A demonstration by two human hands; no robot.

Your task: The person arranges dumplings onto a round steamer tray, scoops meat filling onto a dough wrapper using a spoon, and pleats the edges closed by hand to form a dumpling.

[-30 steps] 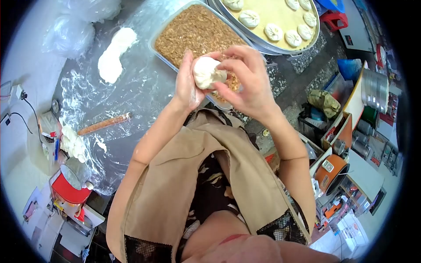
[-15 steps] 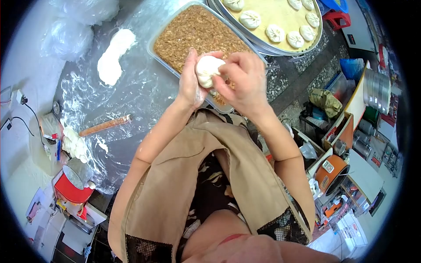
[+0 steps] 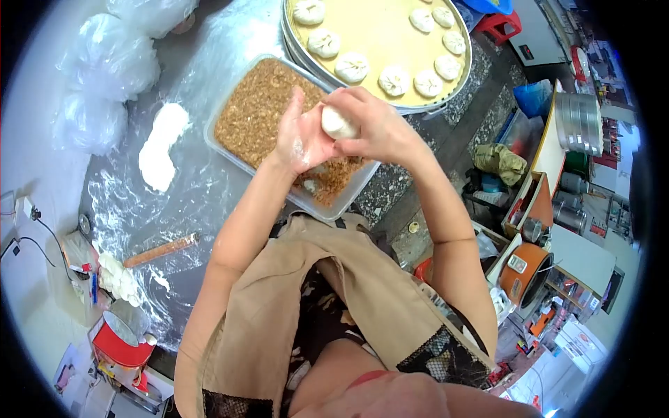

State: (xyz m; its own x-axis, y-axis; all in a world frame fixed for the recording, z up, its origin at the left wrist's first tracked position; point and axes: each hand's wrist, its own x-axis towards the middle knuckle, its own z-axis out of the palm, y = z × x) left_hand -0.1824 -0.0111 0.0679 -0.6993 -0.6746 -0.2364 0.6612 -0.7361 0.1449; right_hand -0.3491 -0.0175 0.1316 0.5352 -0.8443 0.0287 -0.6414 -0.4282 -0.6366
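Observation:
A round white bun [image 3: 338,122] is in my right hand [image 3: 375,128], whose fingers and thumb wrap round it. Beside it my left hand [image 3: 303,138] is open, palm up, fingers apart, with flour on the palm. Both hands are above a clear tub of brown filling [image 3: 252,104]; some loose filling and a pale utensil part show at its near end. Beyond them stands a round steamer tray [image 3: 376,35] with several pleated buns [image 3: 394,81] round its edge on a yellowish liner.
On the floured grey table lie a long piece of dough [image 3: 162,148], a rolling pin [image 3: 162,250] and small dough pieces [image 3: 118,277]. Plastic bags [image 3: 104,63] are at the back left. Shelves and an orange pot [image 3: 524,275] stand at the right.
The left hand has come off the bun, which the right hand now holds alone. The view has shifted, so the tray and tub appear lower and further left.

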